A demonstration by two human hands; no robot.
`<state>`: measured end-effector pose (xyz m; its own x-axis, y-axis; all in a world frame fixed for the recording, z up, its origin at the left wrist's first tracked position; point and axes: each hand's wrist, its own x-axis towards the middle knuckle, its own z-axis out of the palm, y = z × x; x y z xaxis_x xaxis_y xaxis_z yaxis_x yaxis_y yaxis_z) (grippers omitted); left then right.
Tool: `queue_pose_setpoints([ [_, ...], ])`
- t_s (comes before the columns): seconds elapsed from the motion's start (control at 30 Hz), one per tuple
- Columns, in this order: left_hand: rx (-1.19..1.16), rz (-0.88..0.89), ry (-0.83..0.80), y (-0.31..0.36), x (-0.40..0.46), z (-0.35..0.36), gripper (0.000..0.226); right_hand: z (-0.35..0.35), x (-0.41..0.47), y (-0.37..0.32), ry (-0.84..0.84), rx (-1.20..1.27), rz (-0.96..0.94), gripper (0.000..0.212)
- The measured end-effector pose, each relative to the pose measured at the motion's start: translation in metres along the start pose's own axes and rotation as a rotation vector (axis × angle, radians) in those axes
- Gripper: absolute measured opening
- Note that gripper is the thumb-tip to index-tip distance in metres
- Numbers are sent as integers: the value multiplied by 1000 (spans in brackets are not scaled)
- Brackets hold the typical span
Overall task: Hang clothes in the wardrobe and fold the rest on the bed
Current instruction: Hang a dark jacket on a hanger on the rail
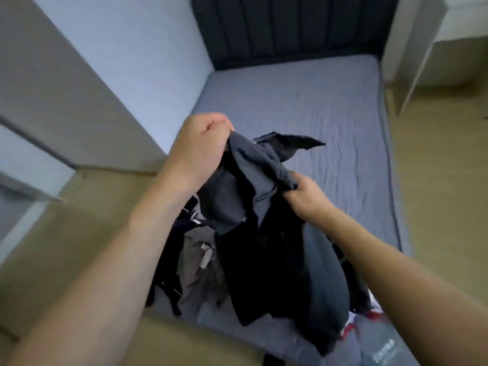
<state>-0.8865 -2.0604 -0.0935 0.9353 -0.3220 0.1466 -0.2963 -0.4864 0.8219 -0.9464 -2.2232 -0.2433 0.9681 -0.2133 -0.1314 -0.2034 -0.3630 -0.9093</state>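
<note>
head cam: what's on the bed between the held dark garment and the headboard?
Nothing in the head view: between the dark garment, gripped by the left hand and right hand, and the headboard lies only bare blue-grey mattress.

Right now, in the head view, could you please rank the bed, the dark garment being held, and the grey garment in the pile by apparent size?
1. bed
2. dark garment, lifted nearer the camera, so enlarged
3. grey garment, partly hidden
</note>
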Motion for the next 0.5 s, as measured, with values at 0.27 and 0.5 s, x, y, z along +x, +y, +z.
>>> queue_pose_setpoints([
  [0.27,293,-254,140,-40,-99,-231,34,86,10,-250,-412,547,-205,35],
  [0.5,49,-363,332,-119,-184,-379,21,219,-22,-398,-863,880,-282,36],
])
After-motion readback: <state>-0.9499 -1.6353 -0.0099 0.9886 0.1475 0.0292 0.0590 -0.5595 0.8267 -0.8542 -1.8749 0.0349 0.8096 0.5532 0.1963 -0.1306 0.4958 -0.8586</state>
